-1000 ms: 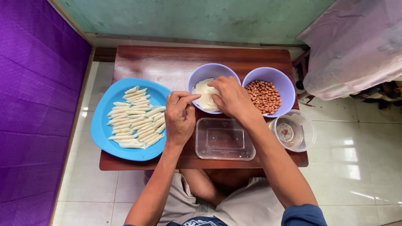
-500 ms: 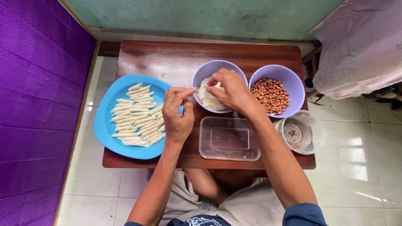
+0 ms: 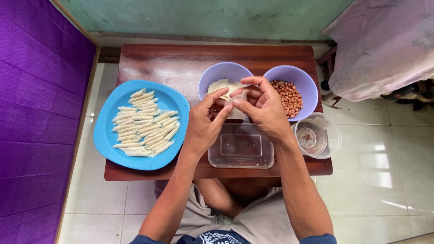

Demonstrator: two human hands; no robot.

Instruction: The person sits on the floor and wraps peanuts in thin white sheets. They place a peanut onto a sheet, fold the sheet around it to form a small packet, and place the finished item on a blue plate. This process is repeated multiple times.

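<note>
A thin pale wrapper sheet (image 3: 236, 107) is held up between the left hand (image 3: 203, 124) and the right hand (image 3: 263, 108), just above the clear rectangular container (image 3: 241, 151) on the small wooden table (image 3: 181, 63). The sheet is pinched at its edges by the fingertips of both hands, apparently so that it is kept flat and free of the table. Behind the container, more sheets are stacked in a lilac bowl (image 3: 224, 74), and peanuts are kept in a second lilac bowl (image 3: 300, 83) beside it, both within easy reach. To the left of the container, rolled pale pieces are laid in rows on a blue plate (image 3: 106, 140); to its right, a clear round cup (image 3: 316, 138) overhangs the table edge
</note>
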